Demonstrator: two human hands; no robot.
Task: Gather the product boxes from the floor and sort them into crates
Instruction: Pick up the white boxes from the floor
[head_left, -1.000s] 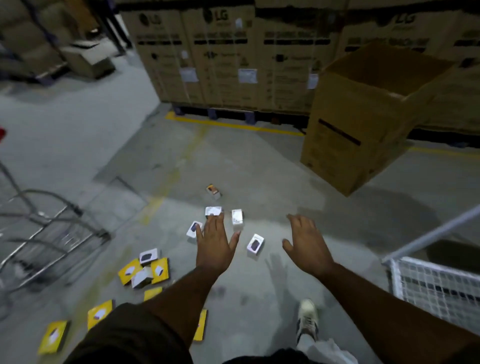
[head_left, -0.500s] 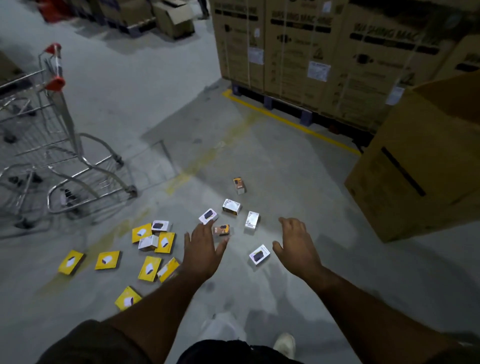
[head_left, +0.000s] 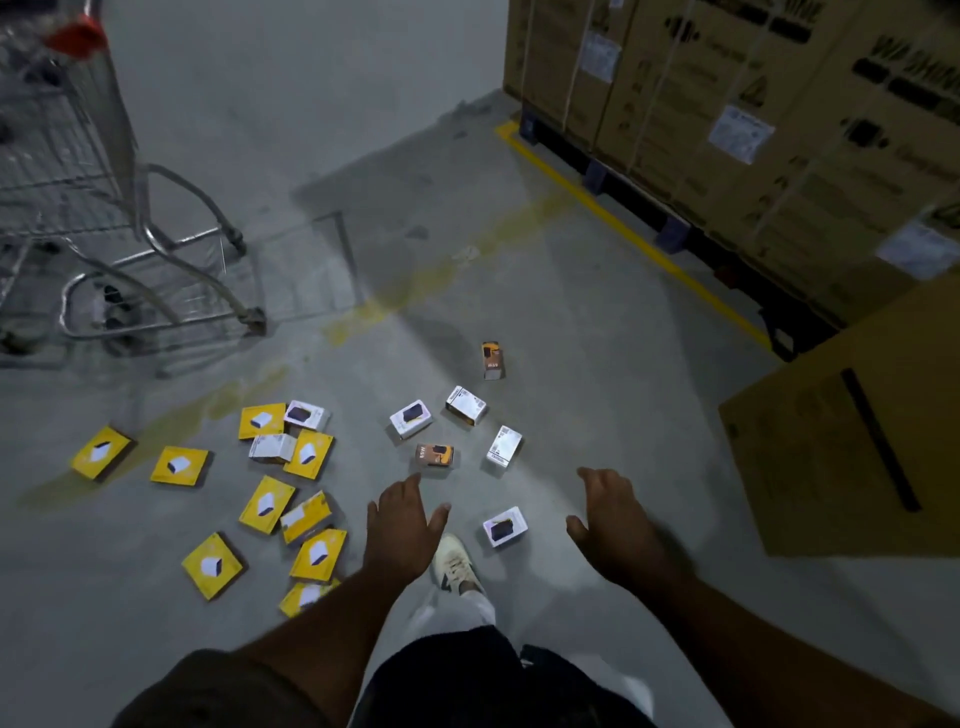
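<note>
Small product boxes lie scattered on the grey concrete floor. Several flat yellow boxes (head_left: 266, 504) spread across the left. Several white boxes (head_left: 410, 418) sit in the middle, one white box (head_left: 505, 526) lying between my hands. An orange-brown box (head_left: 435, 455) lies just beyond my left hand, and another orange box (head_left: 492, 359) sits farther away. My left hand (head_left: 402, 525) and my right hand (head_left: 613, 525) hover above the floor, fingers relaxed, holding nothing. No crate is in view.
A wire shopping trolley (head_left: 130, 234) stands at the left. Stacked cardboard cartons on a pallet (head_left: 737, 119) line the upper right behind a yellow floor line (head_left: 623, 228). A large brown carton (head_left: 857, 447) stands at the right. My shoe (head_left: 454, 564) is below the hands.
The view has swung left and down: the trolley and yellow boxes have come further into frame, the large carton has slid to the right edge. Both hands stay empty, lower over the boxes.
</note>
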